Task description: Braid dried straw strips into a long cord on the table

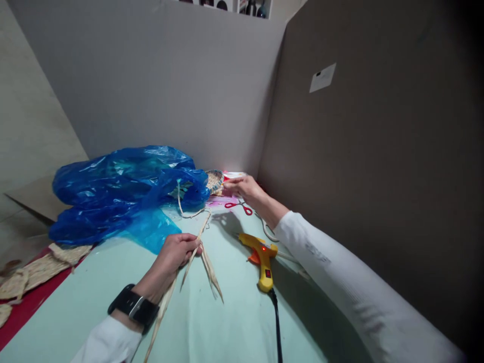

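Note:
My left hand [181, 250], with a black watch on its wrist, is closed on pale dried fibre strips [208, 267] above the pale green tabletop. Loose ends of the strips hang out on both sides of the fingers. My right hand [245, 187] reaches to the back of the table, its fingers pinched together at the edge of a small woven basket [215, 180]. Whatever sits between those fingertips is too small to make out. Red-handled scissors [239, 205] lie just below the right hand. Under the right forearm rests a yellow glue gun [260, 254] with a lit red light.
A crumpled blue plastic bag [128, 186] covers the back left, a pale cord [181, 206] curling out beside it. Woven fibre pieces [41, 269] lie at the left on red cloth. Grey panels [181, 85] stand behind and right. A black cable [278, 322] runs toward me.

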A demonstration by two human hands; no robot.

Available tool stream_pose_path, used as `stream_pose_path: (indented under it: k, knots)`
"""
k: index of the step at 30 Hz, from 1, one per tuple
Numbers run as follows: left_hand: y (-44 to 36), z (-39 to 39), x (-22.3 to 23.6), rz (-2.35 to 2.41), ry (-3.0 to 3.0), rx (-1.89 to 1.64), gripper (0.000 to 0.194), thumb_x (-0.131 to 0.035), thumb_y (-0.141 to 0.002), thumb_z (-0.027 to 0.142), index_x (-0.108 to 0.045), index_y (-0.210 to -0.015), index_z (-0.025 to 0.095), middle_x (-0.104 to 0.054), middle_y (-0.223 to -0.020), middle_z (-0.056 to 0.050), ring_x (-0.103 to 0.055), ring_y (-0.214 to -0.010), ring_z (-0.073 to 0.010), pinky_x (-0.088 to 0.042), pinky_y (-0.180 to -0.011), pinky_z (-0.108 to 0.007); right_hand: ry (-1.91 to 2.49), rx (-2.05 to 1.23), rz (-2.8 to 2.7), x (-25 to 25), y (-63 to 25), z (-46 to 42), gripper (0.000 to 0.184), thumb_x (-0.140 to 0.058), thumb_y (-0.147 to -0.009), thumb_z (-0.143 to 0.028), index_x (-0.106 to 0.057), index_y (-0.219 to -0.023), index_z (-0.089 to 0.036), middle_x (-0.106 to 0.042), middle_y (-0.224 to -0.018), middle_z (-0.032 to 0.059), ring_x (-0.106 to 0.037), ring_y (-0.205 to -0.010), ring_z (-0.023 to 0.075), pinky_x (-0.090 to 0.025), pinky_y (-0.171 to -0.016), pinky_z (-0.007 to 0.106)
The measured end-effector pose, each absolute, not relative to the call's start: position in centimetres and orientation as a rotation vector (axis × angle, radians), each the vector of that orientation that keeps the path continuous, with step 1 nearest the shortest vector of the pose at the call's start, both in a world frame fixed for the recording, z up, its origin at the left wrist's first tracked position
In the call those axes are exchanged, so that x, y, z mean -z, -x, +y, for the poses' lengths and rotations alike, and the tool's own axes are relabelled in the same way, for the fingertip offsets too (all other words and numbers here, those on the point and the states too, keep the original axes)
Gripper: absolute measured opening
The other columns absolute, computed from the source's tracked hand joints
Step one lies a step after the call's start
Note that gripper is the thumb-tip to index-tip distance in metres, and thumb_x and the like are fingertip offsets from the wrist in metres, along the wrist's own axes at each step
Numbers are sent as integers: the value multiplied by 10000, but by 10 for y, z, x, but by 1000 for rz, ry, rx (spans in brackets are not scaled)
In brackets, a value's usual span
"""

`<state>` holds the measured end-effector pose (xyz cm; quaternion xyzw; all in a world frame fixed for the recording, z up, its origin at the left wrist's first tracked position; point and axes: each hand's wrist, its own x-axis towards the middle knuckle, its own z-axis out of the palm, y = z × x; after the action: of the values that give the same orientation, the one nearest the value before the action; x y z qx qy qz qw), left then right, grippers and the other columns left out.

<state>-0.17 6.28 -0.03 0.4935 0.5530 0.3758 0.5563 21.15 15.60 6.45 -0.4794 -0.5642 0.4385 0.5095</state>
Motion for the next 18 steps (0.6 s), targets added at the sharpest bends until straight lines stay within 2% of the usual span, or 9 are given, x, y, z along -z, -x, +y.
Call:
stream_pose_path:
  k: [5, 10, 18]
  knots:
    - [1, 63, 1, 1272, -1101, -954, 266, -700, -550, 304, -638, -700, 93, -632, -555, -34, -281, -345, 5, -122, -389, -167, 1189, -1215, -1364, -28, -190, 108, 205, -795, -548, -287, -675, -564, -121, -631, -532, 42, -507, -529, 124, -377, -565, 267]
    - [0, 60, -1, 1225, -1113, -963, 257, -713, -569, 290, -651, -718, 91, -644, -558, -36, -288, -343, 7, -136, -378, -158, 1163, -1281, -1348, -22, -174, 92, 265, -782, -571, -363, -682, -578, -118, -621, -545, 38, -480, -535, 116, -342, -551, 258]
    - [-4, 58, 1, 1203, -1116, -967, 245, -733, -566, 281, -668, -733, 114, -642, -558, -29, -475, -426, -52, -261, -414, -151, 1145, -1292, -1298, -21, -168, 94, 304, -781, -552, -392, -650, -558, -117, -557, -503, -2, -375, -490, 80, -250, -499, 239]
